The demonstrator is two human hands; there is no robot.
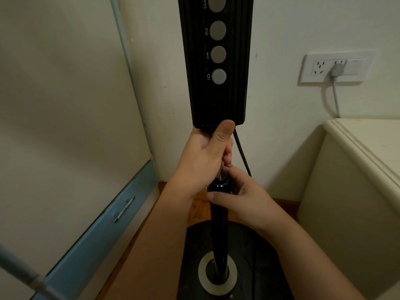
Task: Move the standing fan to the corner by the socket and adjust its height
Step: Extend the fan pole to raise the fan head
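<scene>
Black plastic fills the centre of the view: a person's left hand (203, 156) is wrapped around the upper pole of the standing fan (216, 61), fingers curled tight and thumb pressed up against the lower edge of the control column (216, 100), just beneath the row of grey speed buttons (218, 53) marked 0 to 3. Below it, the right hand (240, 198) cups the locking collar (219, 187) where the inner tube enters the thicker lower pole (218, 234); its fingers are loosely bent around the collar with the thumb laid across the front, and how firmly they squeeze cannot be told.

Outward from the hands, the fan stands upright on its round base (249, 245), set on the wooden floor (199, 206) in the angle where two cream walls meet. A wall socket (334, 67) with a grey plug (336, 70) in it sits just to the right, above a pale cabinet (357, 169); a dark cord (241, 152) hangs behind the pole.

By the look of it, the move to the corner is done and the height adjustment is under way. Setting the pole and tightening the collar appear to be what is left.
</scene>
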